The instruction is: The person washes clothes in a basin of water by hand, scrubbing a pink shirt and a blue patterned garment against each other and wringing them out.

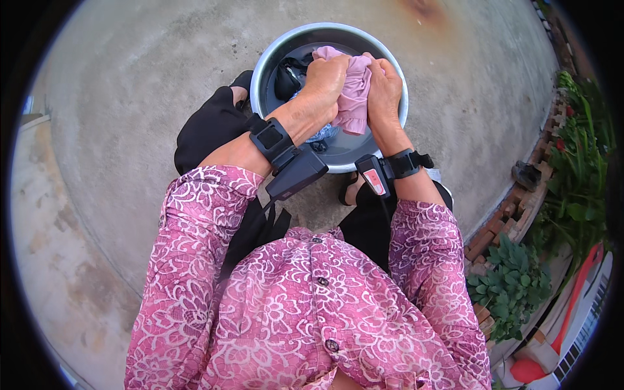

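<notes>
A bunched pink cloth garment (355,95) is stretched between my two hands above a round metal basin (278,45). My left hand (325,80) grips its left side in a closed fist. On the other side my right hand (385,90) has its fingers curled around the fabric. Water (348,148) stands in the basin below. Dark cloth (286,83) lies in it at the left, and a blue-and-white patterned cloth (322,133) shows partly beneath my left wrist. The garment hides the middle of the basin.
The basin stands on a concrete floor (146,97) between my feet. Along the right runs a low brick edging (507,214) with green plants (575,195) behind it. A dark shoe (526,174) rests by the bricks. Strapped black devices (297,173) sit on both wrists.
</notes>
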Motion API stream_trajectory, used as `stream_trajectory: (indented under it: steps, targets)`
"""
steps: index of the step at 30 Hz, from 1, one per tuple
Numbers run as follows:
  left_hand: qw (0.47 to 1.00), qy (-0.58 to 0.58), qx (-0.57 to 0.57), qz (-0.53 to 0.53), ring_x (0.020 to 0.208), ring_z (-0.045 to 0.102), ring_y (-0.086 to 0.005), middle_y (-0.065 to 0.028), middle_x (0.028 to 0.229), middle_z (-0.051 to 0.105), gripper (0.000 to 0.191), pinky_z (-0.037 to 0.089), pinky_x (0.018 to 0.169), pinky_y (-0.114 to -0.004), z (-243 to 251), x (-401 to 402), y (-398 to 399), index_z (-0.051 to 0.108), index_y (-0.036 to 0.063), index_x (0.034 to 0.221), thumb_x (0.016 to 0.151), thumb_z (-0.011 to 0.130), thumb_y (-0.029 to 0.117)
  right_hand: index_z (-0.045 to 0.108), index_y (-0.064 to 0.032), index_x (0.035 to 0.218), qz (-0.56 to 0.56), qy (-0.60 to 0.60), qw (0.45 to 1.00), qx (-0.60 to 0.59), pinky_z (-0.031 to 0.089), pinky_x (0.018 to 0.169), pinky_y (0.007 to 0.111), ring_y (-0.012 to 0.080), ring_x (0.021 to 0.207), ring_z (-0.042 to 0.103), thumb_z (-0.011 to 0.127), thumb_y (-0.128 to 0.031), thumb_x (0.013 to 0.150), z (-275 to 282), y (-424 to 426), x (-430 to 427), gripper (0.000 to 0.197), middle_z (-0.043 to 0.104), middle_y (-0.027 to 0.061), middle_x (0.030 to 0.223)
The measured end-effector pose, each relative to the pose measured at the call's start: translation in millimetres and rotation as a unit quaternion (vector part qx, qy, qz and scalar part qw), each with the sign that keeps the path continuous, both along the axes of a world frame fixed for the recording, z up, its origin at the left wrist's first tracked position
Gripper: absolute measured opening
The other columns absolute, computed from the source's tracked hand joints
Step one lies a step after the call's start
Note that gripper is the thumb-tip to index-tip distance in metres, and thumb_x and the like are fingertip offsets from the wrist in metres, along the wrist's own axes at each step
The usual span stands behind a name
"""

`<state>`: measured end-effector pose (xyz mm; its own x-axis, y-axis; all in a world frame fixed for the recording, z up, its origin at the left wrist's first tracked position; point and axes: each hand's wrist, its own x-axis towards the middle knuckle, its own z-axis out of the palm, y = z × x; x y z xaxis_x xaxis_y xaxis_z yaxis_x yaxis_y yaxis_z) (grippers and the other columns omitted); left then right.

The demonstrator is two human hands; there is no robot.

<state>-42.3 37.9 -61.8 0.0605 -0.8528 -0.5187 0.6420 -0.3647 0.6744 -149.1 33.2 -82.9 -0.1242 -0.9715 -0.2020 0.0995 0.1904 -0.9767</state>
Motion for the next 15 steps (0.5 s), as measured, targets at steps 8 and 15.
stream_trajectory:
  steps: [8,15]
  targets:
    - [0.995,0.071,0.020,0.074,0.088,0.055,-0.0173,-0.0068,0.095,0.058,0.025,0.047,0.074,-0.034,9.6,19.8,-16.6,0.056,0.0040,0.098,0.081,0.061,0.021,0.028,-0.0023,0.134,0.146,-0.148,0.978,0.007,0.041,0.093,0.032,0.0213,0.112,0.049,0.072,-0.029,0.075,21.6,38.0,-19.7,0.079,0.042,0.0130,0.129]
    - [0.996,0.053,0.064,0.029,0.079,0.060,-0.0176,-0.0077,0.089,0.063,0.026,0.049,0.073,-0.028,-5.2,37.8,-16.4,0.059,0.0035,0.092,0.084,0.056,0.029,0.052,0.0025,0.112,0.189,0.005,0.982,-0.012,0.048,0.071,0.024,0.0140,0.085,0.060,0.071,-0.014,0.073,42.8,53.9,13.8,0.046,0.062,0.0060,0.091]
